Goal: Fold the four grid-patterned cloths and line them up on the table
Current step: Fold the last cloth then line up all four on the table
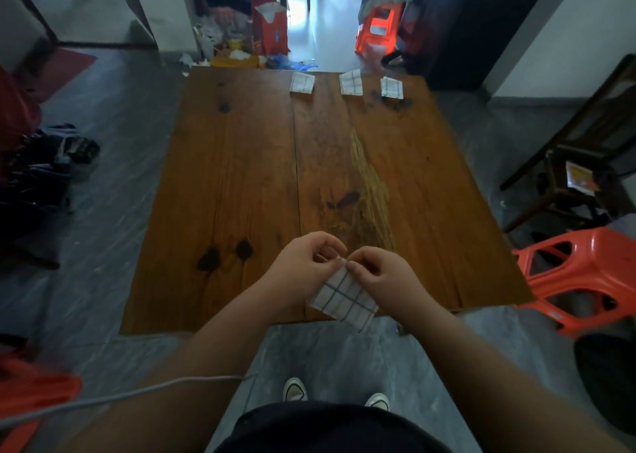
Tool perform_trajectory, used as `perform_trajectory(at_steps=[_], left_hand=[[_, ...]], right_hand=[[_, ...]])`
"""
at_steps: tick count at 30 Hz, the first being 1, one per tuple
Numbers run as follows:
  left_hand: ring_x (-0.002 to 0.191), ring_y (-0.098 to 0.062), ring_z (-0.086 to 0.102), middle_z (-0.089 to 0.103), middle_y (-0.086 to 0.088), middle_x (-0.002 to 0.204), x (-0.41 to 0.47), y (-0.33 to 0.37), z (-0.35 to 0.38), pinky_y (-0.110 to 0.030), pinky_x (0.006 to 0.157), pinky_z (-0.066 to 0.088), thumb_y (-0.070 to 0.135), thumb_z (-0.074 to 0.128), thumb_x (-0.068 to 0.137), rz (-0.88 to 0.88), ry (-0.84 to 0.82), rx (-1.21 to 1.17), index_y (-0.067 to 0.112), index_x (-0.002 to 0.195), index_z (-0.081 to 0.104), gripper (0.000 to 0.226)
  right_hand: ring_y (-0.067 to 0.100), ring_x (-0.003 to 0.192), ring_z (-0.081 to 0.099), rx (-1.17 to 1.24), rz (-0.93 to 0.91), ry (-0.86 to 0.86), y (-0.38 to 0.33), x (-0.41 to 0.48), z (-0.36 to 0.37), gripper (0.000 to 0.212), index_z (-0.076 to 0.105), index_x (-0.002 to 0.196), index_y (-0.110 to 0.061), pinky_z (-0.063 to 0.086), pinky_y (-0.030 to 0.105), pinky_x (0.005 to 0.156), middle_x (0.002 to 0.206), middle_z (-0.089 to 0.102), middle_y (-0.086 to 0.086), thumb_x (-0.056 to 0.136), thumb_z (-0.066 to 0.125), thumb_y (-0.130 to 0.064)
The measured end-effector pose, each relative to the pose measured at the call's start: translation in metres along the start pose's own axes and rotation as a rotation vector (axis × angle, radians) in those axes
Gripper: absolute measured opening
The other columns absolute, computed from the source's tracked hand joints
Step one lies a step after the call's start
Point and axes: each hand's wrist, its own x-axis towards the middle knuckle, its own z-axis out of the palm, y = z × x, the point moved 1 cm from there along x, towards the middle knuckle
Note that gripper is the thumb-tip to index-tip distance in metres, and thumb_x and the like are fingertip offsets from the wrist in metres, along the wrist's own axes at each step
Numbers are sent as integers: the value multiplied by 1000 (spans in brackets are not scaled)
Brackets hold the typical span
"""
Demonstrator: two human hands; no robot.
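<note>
- We are holding the fourth cloth (342, 297) just above the near edge of the table (241, 177), already folded down to a small grid-patterned square that is hanging partly past the edge toward us.
- Our left hand (303, 263) is pinching its top corner between thumb and fingertips, closed on the fabric.
- Our right hand (382, 273) is pinching the same top edge right beside it, also closed on the cloth, so both hands are meeting at one corner.
- We are judging this as the last fold being tidied or finished, since the piece is looking about as small as the others.
- Three folded cloths are lying in a row along the far edge: one at the left (302, 82), one in the middle (351, 81), one at the right (391, 88).
- Next, we are likely needing to carry this cloth across the table and set it flat in line with that row, probably in the open stretch at the far left, keeping the folds from springing open.
- Orange stools (581, 273) are standing on the floor around the table.
</note>
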Motion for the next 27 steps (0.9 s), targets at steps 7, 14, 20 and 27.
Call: perform_trajectory(at_steps=[7,14,20,27], left_hand=[[83,-5,62,67,9,88,13,17,48,-22,70,51,33,63,98,-22,28,121,24,96,69,11],[83,-6,59,63,8,87,25,54,108,-25,71,50,28,57,101,69,178,107,26,90,62,12],[77,0,58,63,11,80,30,107,206,-10,64,45,26,59,100,222,122,170,31,84,59,17],[71,-4,61,67,11,77,30,193,361,-13,64,46,25,67,94,405,-161,248,27,85,67,9]], right_hand=[[-8,78,60,11,50,65,32,-19,-22,10,66,90,-35,44,14,63,82,67,-13,98,59,-35],[3,68,63,159,109,215,95,-70,-67,17,65,85,-27,47,19,59,75,66,-6,100,57,-31],[16,70,67,283,156,288,171,-146,-143,23,71,82,-18,55,27,65,73,70,0,100,57,-21],[-2,87,66,276,121,396,259,-229,-246,22,73,93,-31,47,15,77,90,72,-18,102,53,-34]])
